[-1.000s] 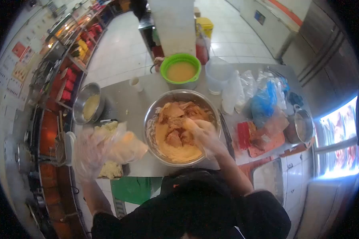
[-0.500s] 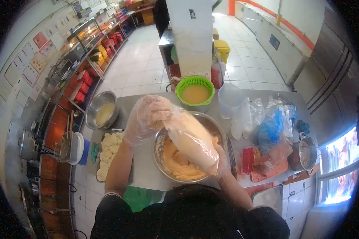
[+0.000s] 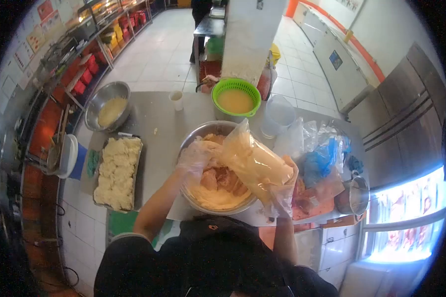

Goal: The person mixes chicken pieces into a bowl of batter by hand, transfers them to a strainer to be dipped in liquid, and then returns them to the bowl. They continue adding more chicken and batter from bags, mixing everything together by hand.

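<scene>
My right hand (image 3: 282,190), in a clear plastic glove, is closed around the lower end of a clear plastic bag (image 3: 257,161) filled with something pale orange. The bag slants over the right side of a steel bowl (image 3: 184,190), its other end pointing up and away from me. Inside the bowl lies a thick orange mixture (image 3: 218,198) with pinkish lumps that look like raw meat (image 3: 220,179). My left hand (image 3: 199,156), also gloved in clear plastic, is at the bowl's left side, over the mixture. Blur and the glossy glove hide how its fingers are set.
Left of the bowl are a tray of pale dough-like lumps (image 3: 118,171) and another steel bowl (image 3: 91,111). A white cup (image 3: 176,100), a green strainer (image 3: 237,81) and a clear pitcher (image 3: 278,119) stand behind. Plastic bags (image 3: 319,161) and a pot (image 3: 353,198) are at right.
My left hand has come down from above the bag to the bowl's left side. The bag has shifted right with my right hand, and more of the bowl shows. The camera view has shifted.
</scene>
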`<state>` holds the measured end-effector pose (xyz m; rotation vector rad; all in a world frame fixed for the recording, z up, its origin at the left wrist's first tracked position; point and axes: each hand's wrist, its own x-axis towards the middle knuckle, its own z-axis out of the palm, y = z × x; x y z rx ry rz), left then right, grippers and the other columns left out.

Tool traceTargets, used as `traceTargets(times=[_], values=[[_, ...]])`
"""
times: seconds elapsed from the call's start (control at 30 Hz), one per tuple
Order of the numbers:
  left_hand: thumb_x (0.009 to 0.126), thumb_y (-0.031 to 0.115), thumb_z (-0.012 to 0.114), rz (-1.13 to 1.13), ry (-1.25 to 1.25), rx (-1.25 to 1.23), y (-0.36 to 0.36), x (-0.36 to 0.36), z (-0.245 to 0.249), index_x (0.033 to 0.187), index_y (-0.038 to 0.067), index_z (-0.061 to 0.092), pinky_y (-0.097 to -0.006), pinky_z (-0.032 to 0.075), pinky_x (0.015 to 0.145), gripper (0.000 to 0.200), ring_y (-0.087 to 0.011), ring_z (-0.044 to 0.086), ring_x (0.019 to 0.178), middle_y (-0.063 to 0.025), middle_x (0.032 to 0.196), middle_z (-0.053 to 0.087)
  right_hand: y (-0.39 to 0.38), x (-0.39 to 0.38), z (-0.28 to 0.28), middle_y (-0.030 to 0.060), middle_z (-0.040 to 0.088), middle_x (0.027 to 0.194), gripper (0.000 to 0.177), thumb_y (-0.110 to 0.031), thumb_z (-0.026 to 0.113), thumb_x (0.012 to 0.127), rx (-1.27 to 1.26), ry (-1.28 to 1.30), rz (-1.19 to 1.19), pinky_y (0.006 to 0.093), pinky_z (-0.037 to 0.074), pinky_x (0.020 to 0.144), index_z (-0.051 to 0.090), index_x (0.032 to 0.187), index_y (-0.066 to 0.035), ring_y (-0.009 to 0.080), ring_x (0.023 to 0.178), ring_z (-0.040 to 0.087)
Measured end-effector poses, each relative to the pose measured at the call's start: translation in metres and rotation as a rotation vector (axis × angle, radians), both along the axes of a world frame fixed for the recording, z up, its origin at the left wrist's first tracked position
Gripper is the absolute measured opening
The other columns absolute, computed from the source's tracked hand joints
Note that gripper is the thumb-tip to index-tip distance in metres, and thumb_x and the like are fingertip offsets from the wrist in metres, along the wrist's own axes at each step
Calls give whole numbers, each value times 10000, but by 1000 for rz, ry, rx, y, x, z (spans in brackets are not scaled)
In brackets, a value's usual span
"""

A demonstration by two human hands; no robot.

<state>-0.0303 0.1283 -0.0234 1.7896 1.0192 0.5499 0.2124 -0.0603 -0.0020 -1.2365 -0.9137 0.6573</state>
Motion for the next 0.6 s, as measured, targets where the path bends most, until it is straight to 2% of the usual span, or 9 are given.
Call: traceTargets(times=[0.03,0.07,0.13,0.23,0.33,0.43,0.5,0.57,0.6], values=[[980,201,681,-52,111,199,2,1,-2,1116,121,784,-387,582,825,187,-218,719,930,-81,1066,766,-2,-4,0,126,451,1465,986,-15,895,763,9,-52,3,411,477,1142,299,1539,-128,254,1315,532],[975,210,675,-83,220,407,3,2,-3,1096,132,788,-406,581,841,183,-231,727,952,-86,1072,779,-4,-20,21,149,515,1401,829,-21,841,787,-91,-247,-84,405,479,1117,404,1487,-90,267,1313,537],[943,196,679,-150,403,678,19,8,-19,1076,139,795,-426,576,883,186,-266,728,994,-87,1083,781,-16,-41,44,172,541,1413,672,-101,813,862,-34,-116,-49,441,428,1161,468,1437,-60,263,1332,532],[915,305,742,-3,108,431,76,12,-144,1074,111,782,-437,566,891,254,-311,724,969,-141,1050,760,-15,-43,46,174,549,1394,665,-93,812,850,-40,-177,-44,437,439,1145,482,1426,-58,271,1321,538],[929,326,721,-49,228,286,62,12,-43,1100,105,765,-416,567,911,283,-300,729,986,-140,1094,765,6,-45,38,176,556,1375,658,-85,812,838,-71,-364,-77,433,449,1128,496,1414,-55,279,1310,543],[932,343,724,82,315,210,82,10,-49,1145,108,757,-416,571,912,318,-289,731,1000,-144,1152,763,41,-46,35,178,564,1357,652,-77,811,825,-72,-524,-97,429,459,1111,510,1403,-53,287,1298,549],[933,358,727,236,573,773,55,13,-77,1154,107,754,-422,575,899,336,-289,730,999,-153,1171,760,57,-47,35,179,569,1344,648,-72,811,817,-91,-585,-86,427,466,1100,519,1395,-51,293,1291,553],[941,371,719,249,634,842,89,19,-53,1169,108,751,-419,578,894,350,-287,727,1008,-153,1187,756,75,-49,33,180,574,1331,644,-66,810,809,-11,-605,-116,424,473,1089,528,1388,-50,298,1284,557],[949,376,709,140,575,576,107,22,-35,1180,109,750,-413,579,896,355,-284,726,1018,-148,1193,753,79,-52,34,181,576,1325,642,-64,810,805,-1,-606,-121,423,477,1084,533,1384,-49,301,1280,559]])
